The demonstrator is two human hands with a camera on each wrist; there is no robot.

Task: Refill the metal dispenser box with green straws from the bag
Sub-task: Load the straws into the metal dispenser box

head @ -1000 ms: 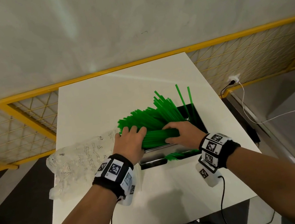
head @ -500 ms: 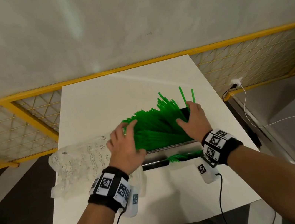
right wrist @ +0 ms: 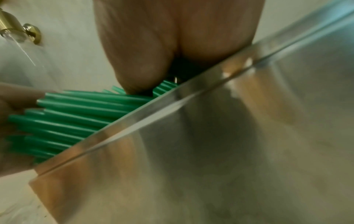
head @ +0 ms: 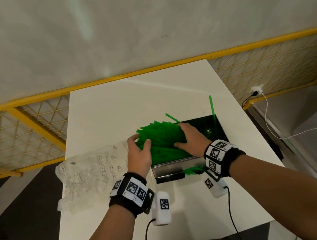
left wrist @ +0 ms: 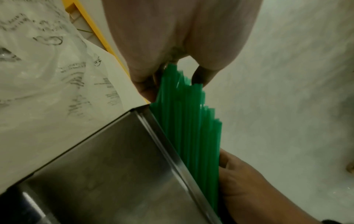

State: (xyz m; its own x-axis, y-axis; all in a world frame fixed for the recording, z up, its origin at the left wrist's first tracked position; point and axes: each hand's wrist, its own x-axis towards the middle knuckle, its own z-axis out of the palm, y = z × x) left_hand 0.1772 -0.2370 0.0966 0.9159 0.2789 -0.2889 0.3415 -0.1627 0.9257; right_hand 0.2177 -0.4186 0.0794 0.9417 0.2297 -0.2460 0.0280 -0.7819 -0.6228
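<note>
Straws [head: 163, 142] overhang the dispenser box's [head: 169, 168] left rim, unsettled. Our left hand [head: 138, 156] grips them; our right hand [head: 190, 137] presses flat-fingered.

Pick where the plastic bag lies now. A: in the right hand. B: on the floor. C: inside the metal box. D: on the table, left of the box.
D: the bag lies crumpled on the table left of the box; the right hand rests on the straws.

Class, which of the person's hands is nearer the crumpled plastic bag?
Left. The left hand is beside the plastic bag; the right hand lies across the green straws, farther from it.
</note>
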